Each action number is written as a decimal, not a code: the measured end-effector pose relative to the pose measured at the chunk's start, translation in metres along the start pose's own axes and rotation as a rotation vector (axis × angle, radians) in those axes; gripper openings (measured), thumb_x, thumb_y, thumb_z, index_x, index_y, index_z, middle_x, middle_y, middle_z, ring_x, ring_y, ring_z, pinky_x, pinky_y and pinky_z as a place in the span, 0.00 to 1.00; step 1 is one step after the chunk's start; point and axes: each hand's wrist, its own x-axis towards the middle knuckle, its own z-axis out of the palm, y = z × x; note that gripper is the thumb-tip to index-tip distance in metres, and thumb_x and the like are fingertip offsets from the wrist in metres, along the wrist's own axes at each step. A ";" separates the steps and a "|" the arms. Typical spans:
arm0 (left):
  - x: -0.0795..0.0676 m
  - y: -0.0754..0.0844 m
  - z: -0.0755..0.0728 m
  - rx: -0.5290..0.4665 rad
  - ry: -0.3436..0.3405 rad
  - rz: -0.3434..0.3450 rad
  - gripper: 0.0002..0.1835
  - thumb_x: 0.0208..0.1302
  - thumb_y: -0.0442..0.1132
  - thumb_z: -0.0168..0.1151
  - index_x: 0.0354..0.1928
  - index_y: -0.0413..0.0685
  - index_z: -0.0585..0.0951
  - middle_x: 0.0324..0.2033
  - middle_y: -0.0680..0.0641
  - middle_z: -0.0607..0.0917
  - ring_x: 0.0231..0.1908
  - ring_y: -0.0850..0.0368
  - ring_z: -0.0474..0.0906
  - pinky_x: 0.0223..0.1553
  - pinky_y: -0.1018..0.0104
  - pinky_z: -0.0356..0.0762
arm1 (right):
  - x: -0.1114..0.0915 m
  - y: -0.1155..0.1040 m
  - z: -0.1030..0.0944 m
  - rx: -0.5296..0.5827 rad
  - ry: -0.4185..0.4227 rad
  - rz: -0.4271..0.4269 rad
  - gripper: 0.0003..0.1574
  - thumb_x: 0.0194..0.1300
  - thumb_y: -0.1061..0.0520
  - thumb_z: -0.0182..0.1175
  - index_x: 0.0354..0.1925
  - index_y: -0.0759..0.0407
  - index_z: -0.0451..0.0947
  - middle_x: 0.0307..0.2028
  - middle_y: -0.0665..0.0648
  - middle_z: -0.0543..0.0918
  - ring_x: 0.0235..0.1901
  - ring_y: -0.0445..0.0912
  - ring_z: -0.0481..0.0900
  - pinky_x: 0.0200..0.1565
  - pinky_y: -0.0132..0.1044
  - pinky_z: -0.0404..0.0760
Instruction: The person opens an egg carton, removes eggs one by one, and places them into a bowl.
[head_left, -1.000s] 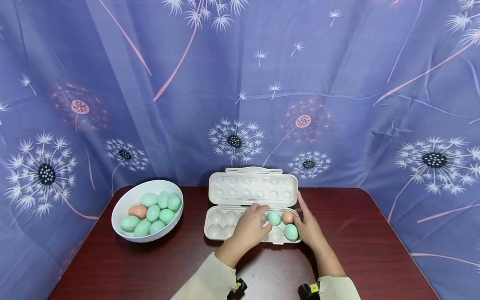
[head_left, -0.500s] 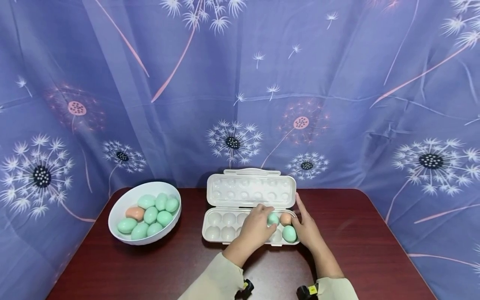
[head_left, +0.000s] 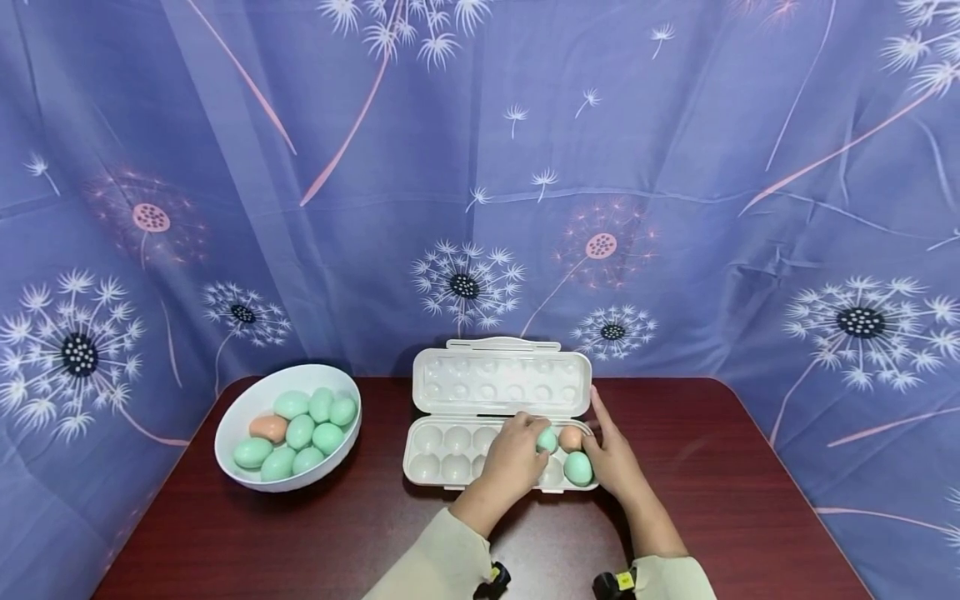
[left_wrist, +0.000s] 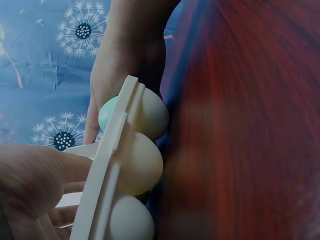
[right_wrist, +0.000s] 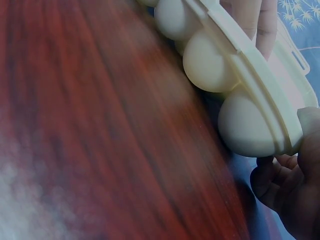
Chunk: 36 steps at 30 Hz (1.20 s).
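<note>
A white plastic egg carton (head_left: 491,485) lies with its lid (head_left: 502,381) raised. My left hand (head_left: 510,458) reaches over the cups, with thumb and fingertips around the left side of a green egg (head_left: 549,439) in the back row. Beside that egg sits an orange egg (head_left: 571,437); another green egg (head_left: 578,468) is in the front right cup. With its thumb over the rim and fingers curled beneath, my right hand (head_left: 617,458) grips the carton's right end. In the right wrist view the carton's rounded cups (right_wrist: 247,122) show from below. Some cups are hidden under my left hand.
A white bowl (head_left: 227,461) at the table's left holds several green eggs and one orange egg (head_left: 268,428). The dark red wooden table (head_left: 360,533) ends at a blue curtain (head_left: 360,275) with dandelion prints.
My left hand has shifted slightly right, its thumb and fingers now overlapping the back green egg. The right hand stays on the carton's end. The head view has shifted a little.
</note>
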 end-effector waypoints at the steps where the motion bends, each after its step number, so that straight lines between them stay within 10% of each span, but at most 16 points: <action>1: 0.000 0.000 0.001 -0.005 -0.003 -0.005 0.23 0.58 0.39 0.72 0.58 0.52 0.83 0.52 0.50 0.84 0.51 0.52 0.80 0.48 0.64 0.81 | 0.000 0.000 0.000 0.001 0.001 -0.001 0.52 0.72 0.64 0.52 0.81 0.34 0.40 0.50 0.63 0.84 0.48 0.52 0.80 0.52 0.46 0.76; 36: 0.000 -0.003 0.007 -0.035 0.069 0.005 0.21 0.55 0.37 0.74 0.53 0.54 0.84 0.45 0.49 0.83 0.45 0.54 0.79 0.40 0.67 0.80 | 0.001 0.000 0.000 -0.015 0.005 0.012 0.52 0.71 0.64 0.53 0.81 0.38 0.42 0.52 0.64 0.83 0.49 0.53 0.81 0.51 0.46 0.76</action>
